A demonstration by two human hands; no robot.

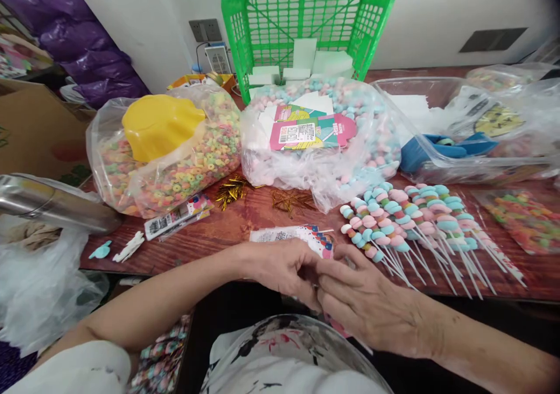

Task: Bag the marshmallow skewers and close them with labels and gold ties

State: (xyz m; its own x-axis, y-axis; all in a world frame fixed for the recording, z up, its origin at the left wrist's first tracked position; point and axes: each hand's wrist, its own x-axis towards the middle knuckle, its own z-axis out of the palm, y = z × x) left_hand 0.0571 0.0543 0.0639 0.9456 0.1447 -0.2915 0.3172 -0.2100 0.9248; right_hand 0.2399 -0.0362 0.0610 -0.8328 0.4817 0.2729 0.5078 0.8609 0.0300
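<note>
My left hand (284,266) and my right hand (371,301) meet at the table's front edge, fingers closed and pinched together. Below my right hand a white stick end (365,345) and a bit of pink (339,326) poke out, apparently from a candy skewer; the fingers cover the rest. What my left fingers pinch is hidden. Just behind the hands lie flat printed plastic bags (284,234). To the right rests a pile of candy skewers (406,219), pink and blue marshmallows on white sticks. Gold twist ties (231,192) lie farther back.
Behind stand a bag of ring candies (175,178) with a yellow bowl (160,127), a bag of marshmallows (376,132) under printed cards (306,130), a green crate (236,38) and a clear plastic tub (437,164). A steel flask (56,201) lies at left.
</note>
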